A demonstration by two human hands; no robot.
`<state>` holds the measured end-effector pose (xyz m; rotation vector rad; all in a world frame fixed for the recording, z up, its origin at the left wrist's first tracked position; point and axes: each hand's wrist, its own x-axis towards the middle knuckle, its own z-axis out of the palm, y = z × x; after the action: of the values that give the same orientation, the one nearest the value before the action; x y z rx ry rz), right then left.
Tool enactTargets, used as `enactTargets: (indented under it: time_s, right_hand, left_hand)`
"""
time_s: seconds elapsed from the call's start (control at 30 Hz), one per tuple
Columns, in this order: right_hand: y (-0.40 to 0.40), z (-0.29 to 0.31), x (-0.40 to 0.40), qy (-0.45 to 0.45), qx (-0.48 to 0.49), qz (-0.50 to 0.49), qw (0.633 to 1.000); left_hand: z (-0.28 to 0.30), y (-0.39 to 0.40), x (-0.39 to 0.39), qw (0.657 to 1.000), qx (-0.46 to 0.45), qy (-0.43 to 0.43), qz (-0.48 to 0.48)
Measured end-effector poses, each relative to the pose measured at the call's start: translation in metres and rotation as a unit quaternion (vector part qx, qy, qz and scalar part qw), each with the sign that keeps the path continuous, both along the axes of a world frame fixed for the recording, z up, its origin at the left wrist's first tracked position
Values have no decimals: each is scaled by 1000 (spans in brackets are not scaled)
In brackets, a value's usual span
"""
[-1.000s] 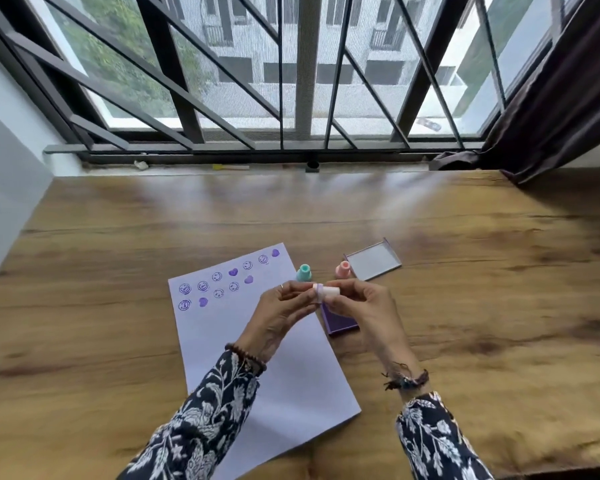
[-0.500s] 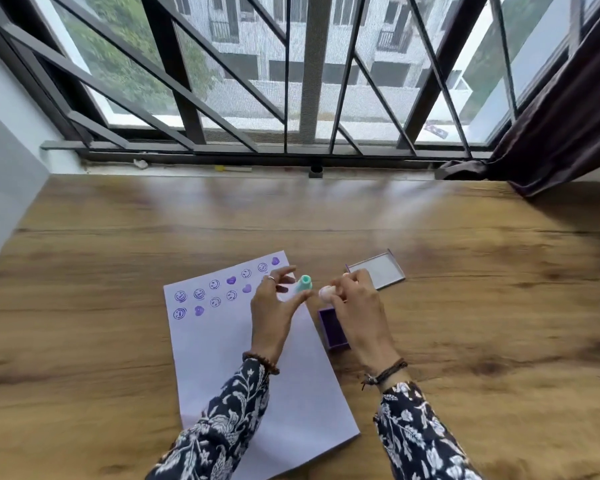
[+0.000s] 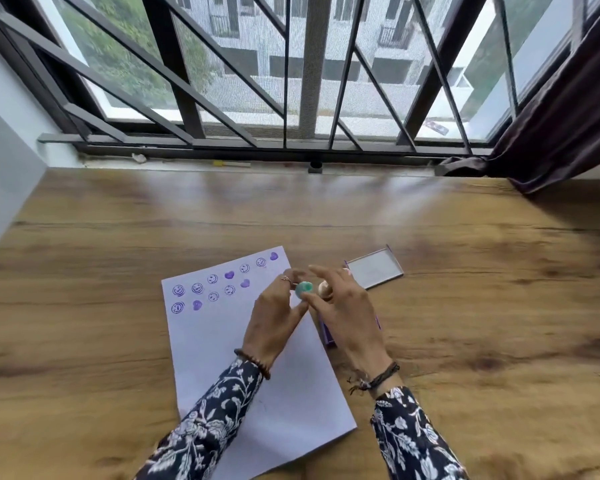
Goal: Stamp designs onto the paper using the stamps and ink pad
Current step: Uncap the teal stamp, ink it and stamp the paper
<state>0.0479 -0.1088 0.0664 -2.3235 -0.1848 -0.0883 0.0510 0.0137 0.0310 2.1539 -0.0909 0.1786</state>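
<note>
Purple stamped faces and hearts (image 3: pixel 219 285) line the paper's (image 3: pixel 257 393) top edge. The left hand (image 3: pixel 274 317), palm down, pinches the teal stamp (image 3: pixel 304 288) at the paper's right edge. The right hand (image 3: pixel 343 313) hovers over the ink pad (image 3: pixel 327 336), fingers spread, touching that stamp.

**Swapped the white stamp for the teal one**

So a second ago we had the little white stamp pinched between both hands, up over the ink pad. That one's out of our fingers now. Our left hand (image 3: pixel 274 317) has slid up the paper and closed its fingertips on the teal stamp (image 3: pixel 304 288), and our right hand (image 3: pixel 343 306) has let go and spread its fingers right beside it, now covering most of the purple ink pad (image 3: pixel 327 336).
</note>
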Motion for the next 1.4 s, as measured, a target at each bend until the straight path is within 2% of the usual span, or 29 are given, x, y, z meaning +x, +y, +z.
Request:
enactTargets:
  time_s: [0.1,0.17,0.27,0.37,0.43,0.53,0.6,0.67,0.73,0.8,0.9,1.0,1.07,1.2,1.4]
  right_hand:
    - [0,1,-4,25,39,15,999]
    - [-4,2,-6,39,99,-16,994]
    - [-10,4,-9,101,252,-54,961]
    - [-11,5,-14,121,332,-79,932]
    - [-10,4,-16,145,379,-123,906]
    - [-12,4,-18,211,513,-188,811]
    - [-19,2,-22,233,574,-198,760]
    - [-30,-3,-26,236,615,-205,724]
    - [-43,-9,-29,222,633,-232,704]
    - [-55,-14,-29,205,613,-265,716]
    - [-67,-21,-25,188,502,-295,791]
    - [-70,-25,-21,138,250,-304,909]
    - [-66,-24,-22,72,97,-267,956]
    - [-57,-28,-26,30,-52,-198,978]
    - [-55,-18,-11,45,-144,-164,975]
  left_hand:
    - [8,-2,-9,999,-52,3,3]
    - [14,-2,-13,994,-106,9,12]
    - [24,-1,-20,977,-208,33,25]
    - [31,-5,-24,968,-245,32,32]
    - [32,-7,-24,974,-226,19,15]
    - [27,-6,-21,987,-158,-11,-25]
    - [18,-2,-19,997,-62,-23,-36]
    - [7,2,-17,999,15,-2,-38]
    - [-4,5,-15,998,38,26,-40]
    - [-12,6,-13,997,37,48,-40]
    - [-17,6,-10,996,40,63,-57]
    - [-19,4,-12,990,77,59,-98]
    - [-22,2,-16,987,106,52,-111]
    - [-26,1,-19,983,139,48,-113]
    - [-30,1,-17,981,153,36,-116]
